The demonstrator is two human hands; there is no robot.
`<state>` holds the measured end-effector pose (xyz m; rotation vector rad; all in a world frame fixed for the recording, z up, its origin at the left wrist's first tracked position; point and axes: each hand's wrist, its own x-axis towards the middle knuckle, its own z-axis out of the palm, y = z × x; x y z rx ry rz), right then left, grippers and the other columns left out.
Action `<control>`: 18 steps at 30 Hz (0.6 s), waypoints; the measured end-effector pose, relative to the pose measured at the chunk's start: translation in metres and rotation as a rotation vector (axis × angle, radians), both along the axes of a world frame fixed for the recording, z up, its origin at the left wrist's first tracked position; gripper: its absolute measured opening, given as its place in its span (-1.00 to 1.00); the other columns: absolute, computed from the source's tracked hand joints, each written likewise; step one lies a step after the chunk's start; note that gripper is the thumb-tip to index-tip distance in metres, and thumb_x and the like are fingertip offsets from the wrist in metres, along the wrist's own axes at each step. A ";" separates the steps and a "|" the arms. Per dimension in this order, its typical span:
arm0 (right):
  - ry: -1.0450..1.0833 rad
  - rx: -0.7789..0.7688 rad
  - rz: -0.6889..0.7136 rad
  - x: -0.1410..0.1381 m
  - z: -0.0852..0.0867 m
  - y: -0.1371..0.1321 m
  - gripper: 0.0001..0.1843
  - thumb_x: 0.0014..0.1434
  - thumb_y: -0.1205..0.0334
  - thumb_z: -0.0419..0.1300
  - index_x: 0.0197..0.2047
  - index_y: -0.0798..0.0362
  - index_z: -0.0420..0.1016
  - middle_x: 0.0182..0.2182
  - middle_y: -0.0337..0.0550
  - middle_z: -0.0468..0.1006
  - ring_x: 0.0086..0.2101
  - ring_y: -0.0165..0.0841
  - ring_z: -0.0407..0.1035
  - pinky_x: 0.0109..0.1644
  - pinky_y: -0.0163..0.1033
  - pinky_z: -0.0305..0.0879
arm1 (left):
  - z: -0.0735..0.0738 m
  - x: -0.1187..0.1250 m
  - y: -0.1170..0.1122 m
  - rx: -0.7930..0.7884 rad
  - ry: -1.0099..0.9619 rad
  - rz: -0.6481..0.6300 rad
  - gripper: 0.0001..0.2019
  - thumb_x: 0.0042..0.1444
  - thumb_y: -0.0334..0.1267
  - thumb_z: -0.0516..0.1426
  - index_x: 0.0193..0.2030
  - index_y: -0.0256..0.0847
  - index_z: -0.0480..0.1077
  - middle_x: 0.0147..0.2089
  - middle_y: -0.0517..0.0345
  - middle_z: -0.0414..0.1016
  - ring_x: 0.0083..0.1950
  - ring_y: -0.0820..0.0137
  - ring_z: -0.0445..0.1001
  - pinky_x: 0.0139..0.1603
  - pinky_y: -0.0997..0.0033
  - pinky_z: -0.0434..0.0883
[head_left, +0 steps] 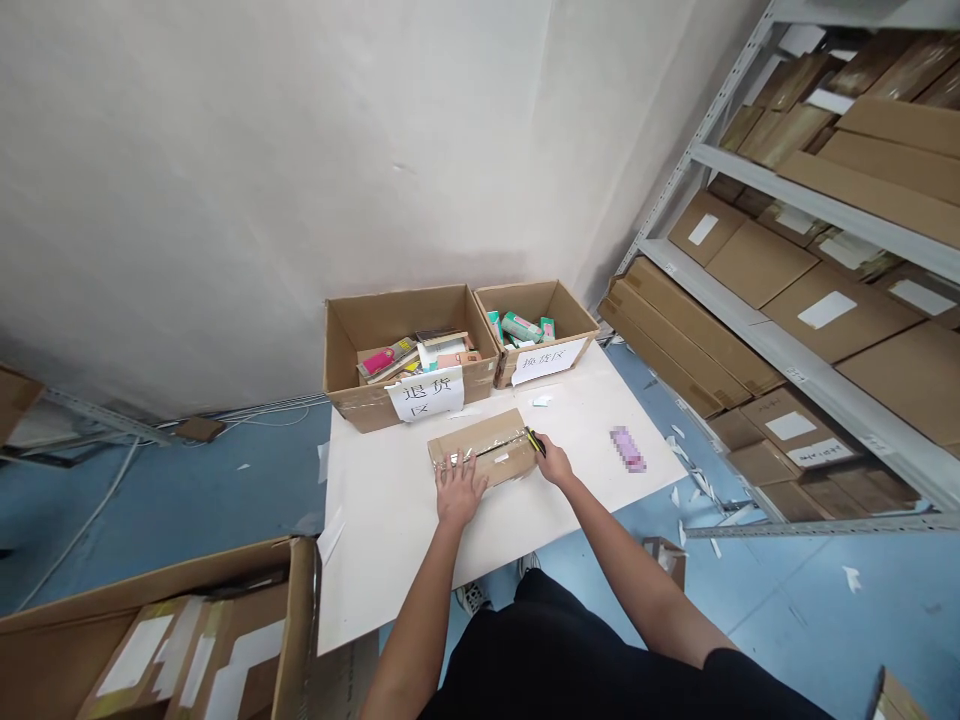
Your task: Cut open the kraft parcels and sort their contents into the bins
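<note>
A flat cardboard box (469, 437) lies on the white tabletop (397, 520), with clear tape and a dark seam running along its top. Pressed on the near left part of the box is my left hand (459, 490), its fingers spread flat. My right hand (553, 462) is closed around a yellow and black utility knife (535, 441) at the box's right end, by the seam. Whether the blade touches the tape is too small to tell.
Behind stand two open cartons with handwritten signs: a larger left carton (352, 398) and a smaller right carton (506, 375), both holding packaged goods. A blurred pink item (628, 449) lies to the right. A big carton (300, 600) of parcels stands front left; shelving (720, 275) holds boxes.
</note>
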<state>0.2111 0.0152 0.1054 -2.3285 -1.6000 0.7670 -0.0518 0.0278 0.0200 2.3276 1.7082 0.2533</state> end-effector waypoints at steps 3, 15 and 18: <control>-0.024 -0.036 0.030 0.000 0.003 0.005 -0.43 0.40 0.31 0.05 0.44 -0.13 0.23 0.08 -0.13 0.64 0.04 -0.22 0.54 0.02 -0.27 0.36 | 0.000 0.000 -0.001 0.003 -0.007 0.019 -0.31 0.40 0.13 -0.04 0.57 -0.10 0.08 0.62 0.01 0.01 0.63 -0.05 -0.15 0.59 -0.22 -0.20; -0.203 -0.220 0.174 0.002 0.027 -0.009 -0.45 0.32 0.37 0.10 0.34 -0.12 0.32 0.00 -0.02 0.66 -0.05 -0.16 0.56 -0.13 -0.25 0.28 | 0.004 0.009 -0.004 -0.044 -0.023 0.071 -0.32 0.37 0.12 -0.02 0.55 -0.04 0.13 0.62 0.10 0.02 0.64 -0.02 -0.16 0.60 -0.20 -0.24; -0.156 -0.163 0.116 0.007 0.022 -0.019 -0.43 0.30 0.37 0.11 0.35 -0.12 0.32 -0.05 -0.03 0.67 -0.09 -0.15 0.58 -0.14 -0.24 0.32 | 0.009 0.008 -0.004 -0.052 -0.017 0.083 -0.33 0.37 0.13 -0.04 0.55 -0.02 0.13 0.61 0.12 0.03 0.64 0.01 -0.14 0.60 -0.18 -0.22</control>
